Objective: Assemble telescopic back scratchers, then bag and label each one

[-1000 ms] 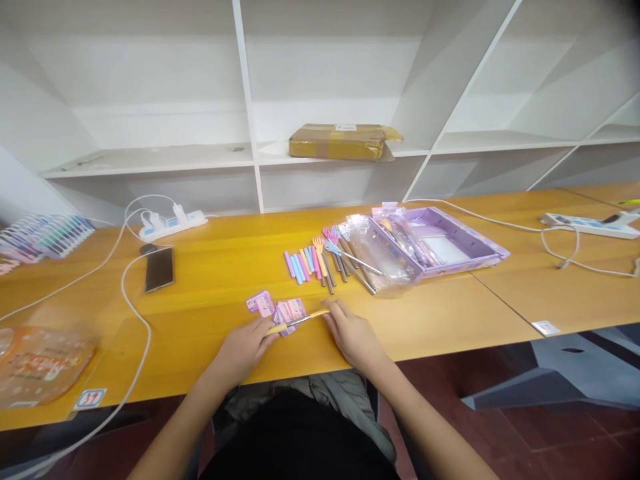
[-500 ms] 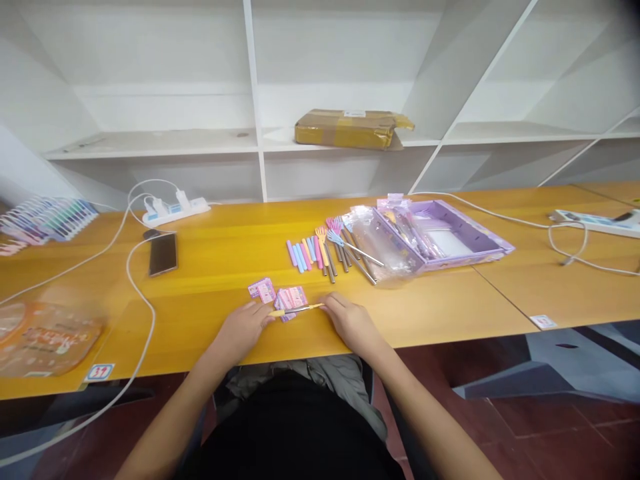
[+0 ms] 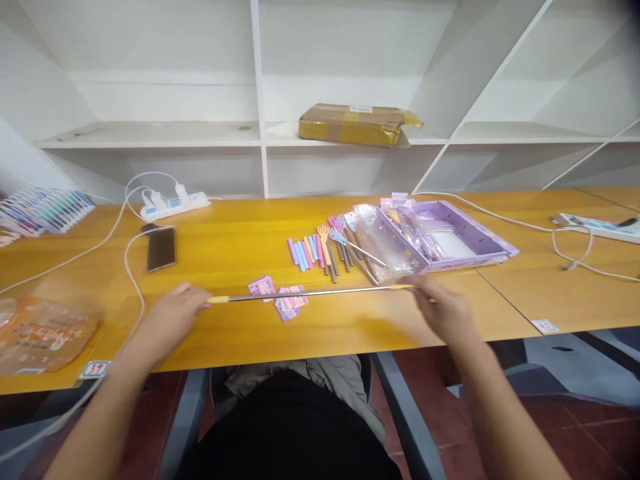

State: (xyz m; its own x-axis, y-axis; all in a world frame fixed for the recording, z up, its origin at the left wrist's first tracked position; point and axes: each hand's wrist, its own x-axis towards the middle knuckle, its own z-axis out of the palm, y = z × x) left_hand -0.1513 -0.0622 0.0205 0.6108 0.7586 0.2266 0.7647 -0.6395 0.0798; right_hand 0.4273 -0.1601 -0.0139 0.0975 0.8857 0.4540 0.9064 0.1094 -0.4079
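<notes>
A thin telescopic metal rod [image 3: 310, 293] with yellow ends stretches level above the orange table [image 3: 225, 260], pulled out long. My left hand [image 3: 173, 313] pinches its yellow left end. My right hand [image 3: 440, 310] is closed on its right end and is blurred by motion. Under the rod lie small pink cards [image 3: 283, 298]. Behind them sits a row of similar short rods [image 3: 325, 252] with pastel handles and small claw-shaped tips.
A purple box [image 3: 453, 237] with clear bags [image 3: 380, 240] stands at the right. A phone [image 3: 161, 248], a power strip [image 3: 175, 203] and white cables lie at the left. An orange packet [image 3: 43, 337] is at the left edge. A cardboard parcel [image 3: 357, 125] sits on the shelf.
Both hands have moved apart, left hand to the left and right hand to the right, and the rod between them has extended from short to long.
</notes>
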